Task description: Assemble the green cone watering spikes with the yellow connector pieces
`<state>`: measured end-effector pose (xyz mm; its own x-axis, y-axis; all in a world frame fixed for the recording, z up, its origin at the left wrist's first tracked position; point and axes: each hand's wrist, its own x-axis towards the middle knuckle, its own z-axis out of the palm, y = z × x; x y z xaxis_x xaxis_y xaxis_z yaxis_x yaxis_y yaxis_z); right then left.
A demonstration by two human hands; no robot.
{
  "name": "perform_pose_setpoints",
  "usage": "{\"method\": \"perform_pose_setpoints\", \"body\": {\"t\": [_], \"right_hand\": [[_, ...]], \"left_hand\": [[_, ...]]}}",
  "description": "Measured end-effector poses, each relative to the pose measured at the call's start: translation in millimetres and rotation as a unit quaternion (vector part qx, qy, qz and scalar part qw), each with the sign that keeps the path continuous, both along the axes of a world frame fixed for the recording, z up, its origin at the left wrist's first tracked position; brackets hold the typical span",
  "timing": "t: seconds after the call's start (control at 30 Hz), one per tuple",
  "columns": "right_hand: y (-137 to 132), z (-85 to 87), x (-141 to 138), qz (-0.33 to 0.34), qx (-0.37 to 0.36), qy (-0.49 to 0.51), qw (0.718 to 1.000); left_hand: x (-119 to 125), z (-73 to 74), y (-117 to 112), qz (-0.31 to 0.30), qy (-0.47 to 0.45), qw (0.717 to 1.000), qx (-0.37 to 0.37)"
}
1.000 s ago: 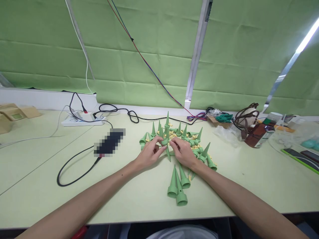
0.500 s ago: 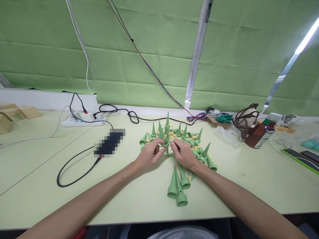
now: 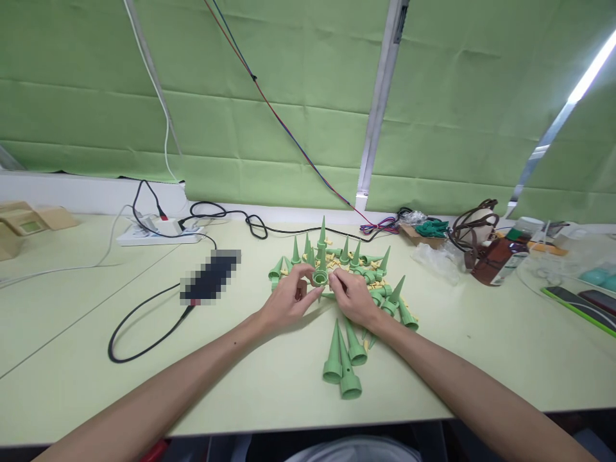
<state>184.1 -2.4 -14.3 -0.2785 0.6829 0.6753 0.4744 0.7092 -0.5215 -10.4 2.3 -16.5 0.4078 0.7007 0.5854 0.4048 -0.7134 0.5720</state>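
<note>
Green cones (image 3: 332, 362) look matt plastic, the tabletop (image 3: 269, 385) smooth.

Black device (image 3: 210, 276) is pixelated, unreadable. Can't tell what, if anything, right hand (image 3: 353, 295) pinches. Both forearms (image 3: 192, 362) cut off by bottom edge.

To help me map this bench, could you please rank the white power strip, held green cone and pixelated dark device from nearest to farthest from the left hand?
From the left hand, in the head view:
1. Green cone: in its grasp, on its right.
2. Pixelated dark device: to its left.
3. White power strip: farther left, toward the back.
</note>
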Motion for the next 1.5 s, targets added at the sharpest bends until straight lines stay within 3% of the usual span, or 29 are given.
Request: {"method": "perform_pose_setpoints", "body": {"t": [0.23, 0.43, 0.63, 0.97, 1.2, 1.5], "right_hand": [[-1, -0.6, -1, -0.008, 0.021, 0.027, 0.999], [-3, 0.9, -1, -0.016, 0.039, 0.033, 0.999], [-6, 2.3, -1, 0.031, 0.040, 0.019, 0.999], [-5, 2.6, -1, 0.041, 0.024, 0.008, 0.999], [-5, 3.0, -1, 0.040, 0.011, -0.010, 0.999], [-4, 1.6, -1, 0.029, 0.007, -0.020, 0.999]], "left_hand": [[1, 7.1, -3, -0.028, -0.077, 0.995, -0.063], [5, 12.6, -4, -0.054, -0.060, 0.986, -0.147], [8, 10.6, -5, -0.070, -0.091, 0.968, -0.225], [2, 12.5, -2, -0.073, -0.059, 0.982, -0.164], [4, 15.7, -5, -0.078, -0.062, 0.979, -0.178], [5, 13.5, -3, -0.038, -0.029, 0.990, -0.136]]}}
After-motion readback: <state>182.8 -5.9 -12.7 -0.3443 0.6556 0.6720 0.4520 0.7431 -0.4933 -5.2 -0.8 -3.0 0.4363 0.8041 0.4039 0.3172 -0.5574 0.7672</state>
